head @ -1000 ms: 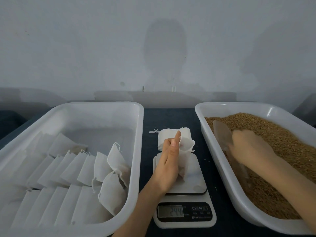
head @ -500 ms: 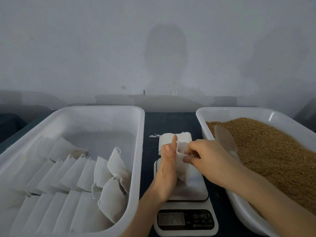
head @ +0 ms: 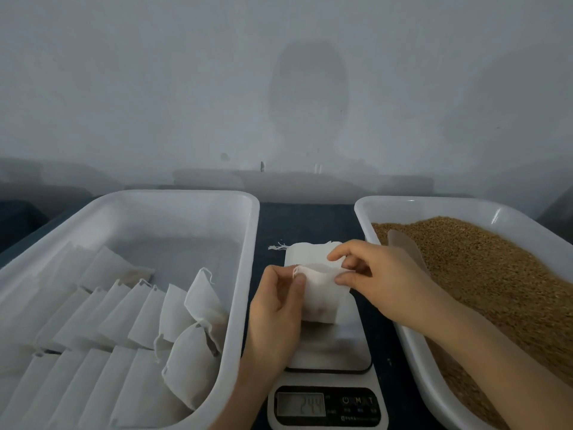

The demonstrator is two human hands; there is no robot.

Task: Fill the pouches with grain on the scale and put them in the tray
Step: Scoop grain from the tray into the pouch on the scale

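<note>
A white cloth pouch stands on the platform of the small digital scale, grain showing faintly through its lower part. My left hand pinches the pouch's left top corner. My right hand pinches its right top edge, holding the mouth. Behind it lies a stack of flat pouches on the dark table. The scale display reads about 244. The left white tray holds rows of filled pouches. The right tray holds brown grain.
A translucent scoop lies in the grain at the right tray's left side, free of my hand. The far half of the left tray is bare. A grey wall stands close behind the table.
My right hand left the scoop in the grain, crossed to the scale and took the pouch's right top edge. My left hand shifted from steadying the pouch to pinching its left corner.
</note>
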